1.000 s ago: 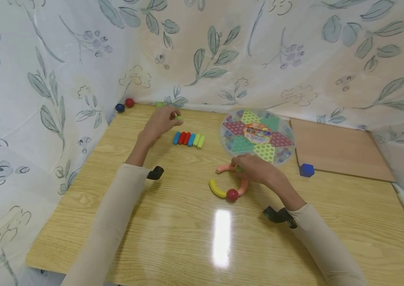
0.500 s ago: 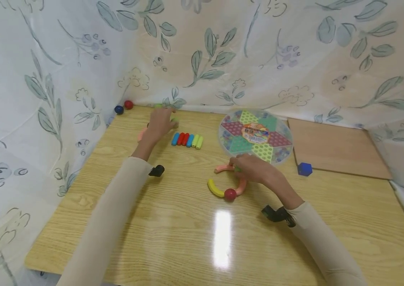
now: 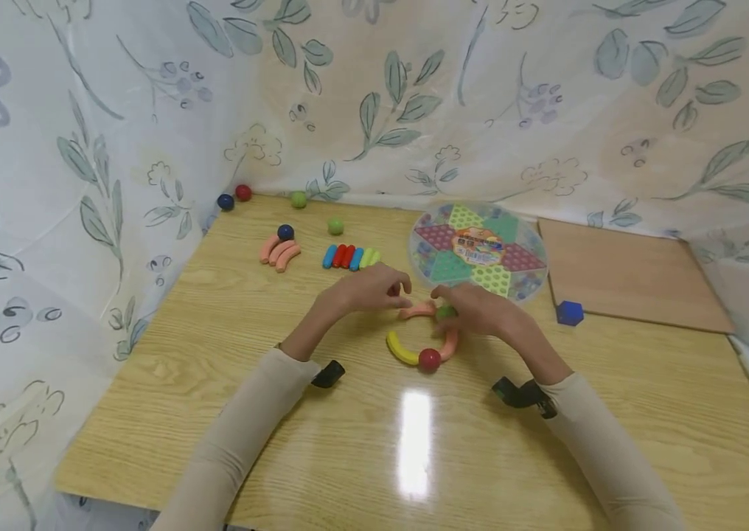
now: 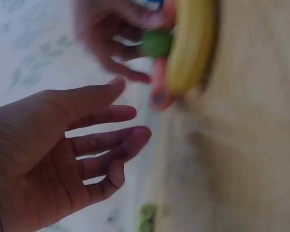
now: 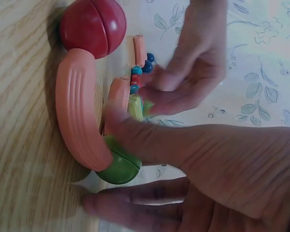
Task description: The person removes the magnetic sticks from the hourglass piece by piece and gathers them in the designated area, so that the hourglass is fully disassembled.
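Observation:
My left hand (image 3: pixel 377 286) hovers with loosely bent fingers at the left end of a pink curved stick (image 3: pixel 419 310). Nothing lies between its fingers in the left wrist view. My right hand (image 3: pixel 477 310) is spread around a green ball (image 5: pixel 121 162), thumb on one side and fingers on the other. That ball sits at the end of a second pink curved stick (image 5: pixel 77 111), whose other end meets a red ball (image 5: pixel 94 26). A yellow curved stick (image 3: pixel 402 349) runs from the red ball to the left. Together these pieces form a partial ring on the table.
Behind my hands lies a round Chinese checkers board (image 3: pixel 444 265), with a brown board (image 3: pixel 633 273) and a blue block (image 3: pixel 570 313) to its right. Short coloured sticks (image 3: pixel 348 257), pink sticks (image 3: pixel 281 253) and several balls (image 3: pixel 336 226) lie at the back left.
My left hand has left a green ball at the back left and moved right and nearer, beside the ring. My right hand stays at its green ball, its fingers now spread wider.

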A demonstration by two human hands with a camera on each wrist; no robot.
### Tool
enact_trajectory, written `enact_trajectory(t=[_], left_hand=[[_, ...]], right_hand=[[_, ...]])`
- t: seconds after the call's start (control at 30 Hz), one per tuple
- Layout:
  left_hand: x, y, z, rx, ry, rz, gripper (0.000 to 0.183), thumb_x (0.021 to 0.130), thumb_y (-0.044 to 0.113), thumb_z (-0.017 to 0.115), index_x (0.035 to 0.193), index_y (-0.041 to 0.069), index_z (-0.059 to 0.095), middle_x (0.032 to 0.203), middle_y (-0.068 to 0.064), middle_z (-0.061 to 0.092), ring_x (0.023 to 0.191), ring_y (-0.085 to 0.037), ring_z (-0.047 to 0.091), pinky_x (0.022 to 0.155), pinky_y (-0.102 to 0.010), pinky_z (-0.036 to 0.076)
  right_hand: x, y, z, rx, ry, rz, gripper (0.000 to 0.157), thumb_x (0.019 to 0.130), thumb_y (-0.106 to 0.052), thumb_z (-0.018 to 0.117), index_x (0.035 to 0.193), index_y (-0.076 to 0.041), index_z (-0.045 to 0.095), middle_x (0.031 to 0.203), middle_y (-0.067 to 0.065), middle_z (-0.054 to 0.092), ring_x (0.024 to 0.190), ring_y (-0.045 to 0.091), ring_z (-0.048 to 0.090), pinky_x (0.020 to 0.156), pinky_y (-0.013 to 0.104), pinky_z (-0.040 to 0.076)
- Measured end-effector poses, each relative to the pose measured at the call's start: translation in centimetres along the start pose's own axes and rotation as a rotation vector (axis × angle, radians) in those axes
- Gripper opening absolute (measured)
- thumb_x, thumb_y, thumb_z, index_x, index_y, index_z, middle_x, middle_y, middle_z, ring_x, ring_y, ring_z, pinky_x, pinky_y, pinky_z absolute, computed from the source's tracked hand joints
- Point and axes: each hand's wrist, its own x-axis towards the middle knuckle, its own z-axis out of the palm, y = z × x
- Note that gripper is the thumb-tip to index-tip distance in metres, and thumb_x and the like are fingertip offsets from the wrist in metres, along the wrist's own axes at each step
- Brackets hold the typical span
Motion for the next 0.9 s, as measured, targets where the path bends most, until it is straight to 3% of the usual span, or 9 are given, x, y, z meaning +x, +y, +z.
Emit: enact_trajectory(t=[0.1, 0.2, 0.4, 0.63, 0.9], left_hand=[[1.0, 0.6, 1.5, 0.023, -0.087, -0.002, 0.03, 0.103, 0.025, 0.069, 0.124, 0.004, 0.071, 0.102, -0.008, 0.075, 0.084, -0.013, 0.061, 0.078, -0.022, 0.05], [1.5, 0.8, 2.5, 0.012, -0.12, -0.02, 0.03, 0.1, 0.024, 0.072, 0.123, 0.006, 0.071, 0.098, -0.006, 0.072, 0.081, -0.012, 0.057, 0.073, -0.021, 0.044], [1.7, 1.3, 3.0, -0.038, -0.113, -0.051, 0.034, 0.097, 0.025, 0.077, 0.125, 0.008, 0.07, 0.089, -0.004, 0.071, 0.077, -0.012, 0.058, 0.07, -0.021, 0.044], [2.2, 1.6, 3.5, -0.054, -0.088, -0.014, 0.027, 0.102, 0.027, 0.068, 0.122, 0.007, 0.071, 0.089, -0.003, 0.071, 0.077, -0.01, 0.058, 0.07, -0.02, 0.044], [1.9, 0.9, 3.1, -0.034, -0.061, -0.05, 0.023, 0.101, 0.023, 0.07, 0.12, 0.009, 0.072, 0.089, -0.003, 0.071, 0.078, -0.013, 0.059, 0.071, -0.021, 0.045]], right_hand=[[0.0, 0.3, 0.2, 0.013, -0.025, -0.031, 0.042, 0.095, -0.019, 0.077, 0.129, 0.003, 0.063, 0.1, 0.01, 0.071, 0.082, 0.017, 0.056, 0.073, 0.03, 0.047], [0.0, 0.4, 0.3, 0.02, -0.042, -0.054, 0.036, 0.096, -0.013, 0.075, 0.127, 0.002, 0.064, 0.09, 0.005, 0.066, 0.076, 0.015, 0.05, 0.07, 0.027, 0.041], [-0.3, 0.4, 0.3, 0.009, -0.039, -0.023, 0.042, 0.096, -0.008, 0.073, 0.135, 0.002, 0.06, 0.087, 0.004, 0.065, 0.076, 0.015, 0.05, 0.07, 0.028, 0.042], [-0.9, 0.8, 0.2, 0.018, -0.041, -0.006, 0.03, 0.096, -0.005, 0.071, 0.125, 0.001, 0.062, 0.09, 0.006, 0.063, 0.078, 0.017, 0.052, 0.071, 0.029, 0.043], [0.0, 0.7, -0.2, 0.027, -0.049, -0.044, 0.027, 0.097, -0.005, 0.071, 0.122, 0.001, 0.062, 0.093, 0.008, 0.067, 0.077, 0.016, 0.053, 0.072, 0.028, 0.046]])
